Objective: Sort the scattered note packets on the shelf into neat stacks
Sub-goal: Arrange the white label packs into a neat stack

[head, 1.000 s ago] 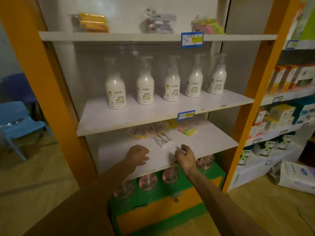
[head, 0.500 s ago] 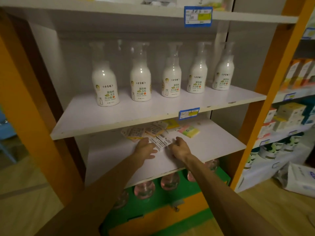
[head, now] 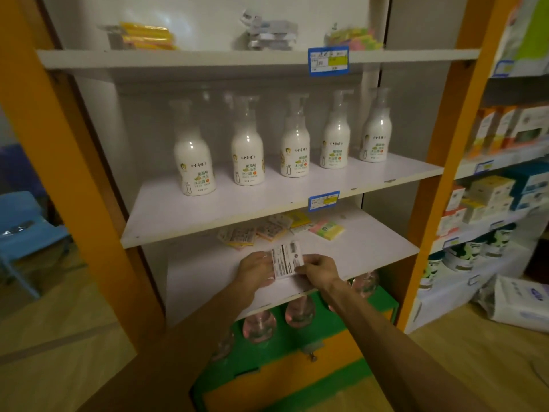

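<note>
A white note packet [head: 285,260] with black print is held between both hands just above the front of the white lower shelf [head: 371,248]. My left hand [head: 255,270] grips its left edge and my right hand [head: 319,269] pinches its right edge. Further back on the same shelf lie several scattered packets: a printed one with yellow trim [head: 239,237], another beside it [head: 271,230], a yellow one [head: 298,218] and a pink-and-yellow one [head: 328,229].
Several white pump bottles [head: 248,157] stand on the shelf above. The top shelf carries stacked packets [head: 148,37]. An orange upright [head: 439,188] borders the right side. Clear bottles [head: 260,325] sit below in a green tray. A blue chair [head: 20,224] stands left.
Both hands reached back to the white printed packet, took hold of it and drew it toward the shelf's front edge. The camera view also shifted.
</note>
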